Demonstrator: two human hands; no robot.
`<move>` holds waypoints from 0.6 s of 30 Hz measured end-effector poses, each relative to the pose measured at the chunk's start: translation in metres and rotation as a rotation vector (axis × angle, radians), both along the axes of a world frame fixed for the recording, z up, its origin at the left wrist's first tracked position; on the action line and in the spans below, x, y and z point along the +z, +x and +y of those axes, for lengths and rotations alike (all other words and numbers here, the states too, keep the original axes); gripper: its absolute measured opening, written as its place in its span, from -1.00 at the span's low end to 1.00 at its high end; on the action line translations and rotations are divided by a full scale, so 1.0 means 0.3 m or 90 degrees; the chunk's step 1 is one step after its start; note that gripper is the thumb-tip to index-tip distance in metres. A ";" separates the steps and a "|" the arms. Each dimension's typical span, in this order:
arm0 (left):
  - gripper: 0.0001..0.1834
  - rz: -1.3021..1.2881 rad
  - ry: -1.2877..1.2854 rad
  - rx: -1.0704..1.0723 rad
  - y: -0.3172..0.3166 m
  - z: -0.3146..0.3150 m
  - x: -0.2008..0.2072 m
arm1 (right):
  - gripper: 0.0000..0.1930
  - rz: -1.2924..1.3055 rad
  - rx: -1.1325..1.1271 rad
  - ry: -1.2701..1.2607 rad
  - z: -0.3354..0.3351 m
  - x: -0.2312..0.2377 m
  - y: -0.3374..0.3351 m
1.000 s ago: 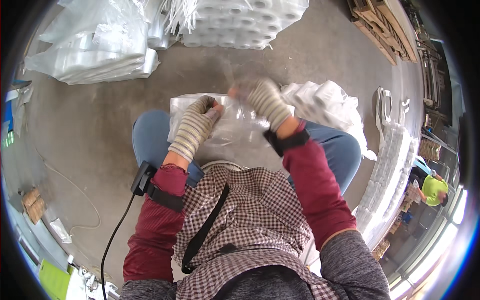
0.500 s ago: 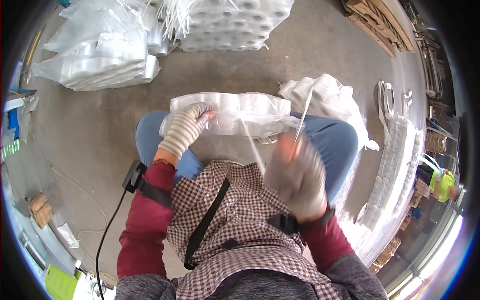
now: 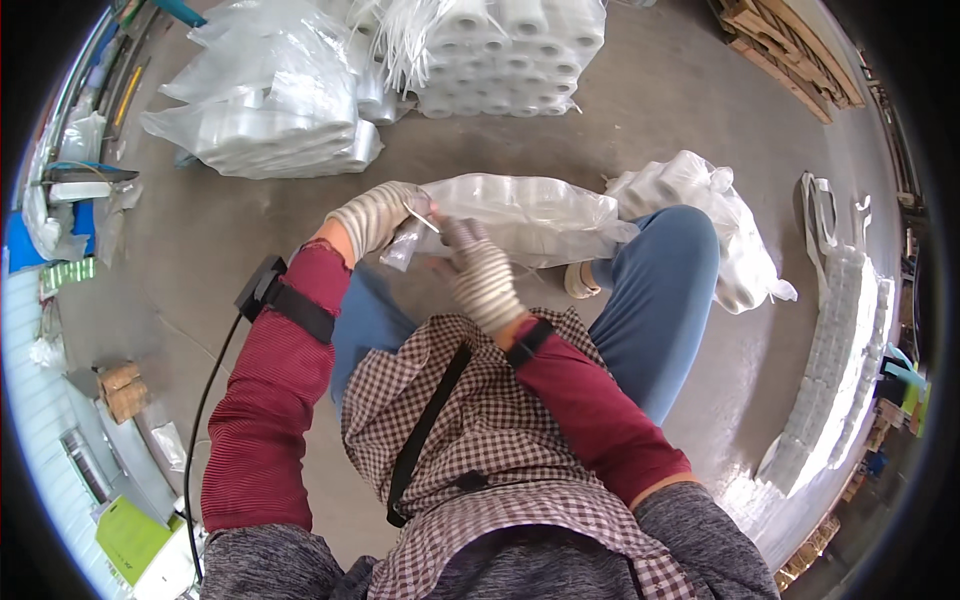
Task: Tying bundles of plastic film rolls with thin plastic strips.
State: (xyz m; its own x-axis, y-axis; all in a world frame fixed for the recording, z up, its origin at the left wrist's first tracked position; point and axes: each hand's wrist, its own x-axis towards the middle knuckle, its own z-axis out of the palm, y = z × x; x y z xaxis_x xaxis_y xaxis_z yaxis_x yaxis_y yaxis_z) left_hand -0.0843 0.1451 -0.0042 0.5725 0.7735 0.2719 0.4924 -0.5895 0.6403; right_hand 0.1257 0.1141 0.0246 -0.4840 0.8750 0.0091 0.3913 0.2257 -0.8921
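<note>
A long clear plastic bag of white rolls lies crosswise on the floor between my knees. My left hand, in a striped knit glove, is closed round the bag's gathered left end, and a loose flap of clear plastic hangs below the fingers. A thin white strip crosses in front of that grip. Right beside it, my gloved right hand has its fingers bent at the strip's lower end, seemingly pinching it. The fingertips are partly blurred, and the strip's other end is hidden at my left hand.
Another bag of rolls lies beyond my right knee. Farther right stands a long wrapped row of rolls with white straps. Ahead are a plastic-covered pile and stacked rolls with loose white strips on top. Wooden pallets sit far right.
My right hand has come from above my right thigh leftward to my left hand, bringing the strip. The left hand is now at the bag's gathered end. The view has shifted.
</note>
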 end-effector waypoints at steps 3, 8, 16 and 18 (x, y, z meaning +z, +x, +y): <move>-0.83 -0.630 -0.972 0.511 0.068 -0.062 0.243 | -0.60 -0.010 -0.026 0.062 0.000 -0.096 -0.056; -0.70 -0.542 -0.866 0.578 -0.005 -0.157 0.278 | -0.86 -0.077 -0.031 0.039 0.069 -0.112 -0.079; -0.33 -0.143 -0.465 0.345 0.128 -0.152 -0.054 | -0.74 -0.053 0.000 -0.270 0.104 -0.030 -0.087; -0.34 -0.226 -0.545 0.286 0.135 -0.137 -0.114 | -0.73 -0.110 0.042 -0.332 0.112 -0.001 -0.084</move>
State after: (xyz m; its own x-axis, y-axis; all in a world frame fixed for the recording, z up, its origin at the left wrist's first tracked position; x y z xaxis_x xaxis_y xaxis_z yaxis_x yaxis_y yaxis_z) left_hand -0.0436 0.1039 -0.0385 0.1773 0.9106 -0.3735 0.2554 0.3239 0.9110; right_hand 0.1005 0.1477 0.0244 -0.4937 0.7105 -0.5014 0.5414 -0.2000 -0.8166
